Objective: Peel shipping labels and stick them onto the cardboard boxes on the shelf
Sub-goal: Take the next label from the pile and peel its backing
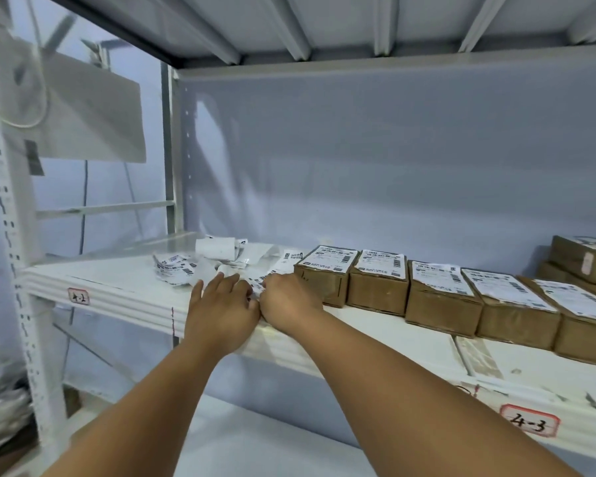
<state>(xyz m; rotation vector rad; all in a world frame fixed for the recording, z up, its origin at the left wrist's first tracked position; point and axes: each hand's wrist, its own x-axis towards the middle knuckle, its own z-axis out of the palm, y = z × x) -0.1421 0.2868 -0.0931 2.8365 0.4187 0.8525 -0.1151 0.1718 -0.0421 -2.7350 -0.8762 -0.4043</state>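
White metal shelving fills the view, and on its shelf point(117, 294) the person's two hands meet at the front edge, close to 6 o'clock on the board. The left hand point(221, 304) lies with its outer fingers stretched nearly straight toward 12 o'clock. Its thumb side is pressed against the right hand point(286, 301), so whether it pinches anything cannot be told. The right hand is curled knuckles-up and seems to grip the shipping label point(257, 287), a printed strip that emerges between the hands and trails off toward 1 o'clock. At 10 o'clock from the hands lies a heap of loose labels point(174, 266), with a curl of white backing paper point(217, 247) at 12 o'clock behind it. Toward 3 o'clock runs a row of cardboard boxes point(441, 290), each already labelled on top, the nearest one point(324, 273) just beside the right hand. The likely trouble is in the peel. With both hands bunched so tightly, a fast or crooked pull could tear the thin label or let it fold onto itself. A freed sticky edge could also catch the loose paper or the fingers. Since every box in the row shows a label, a doubled label is also a risk.
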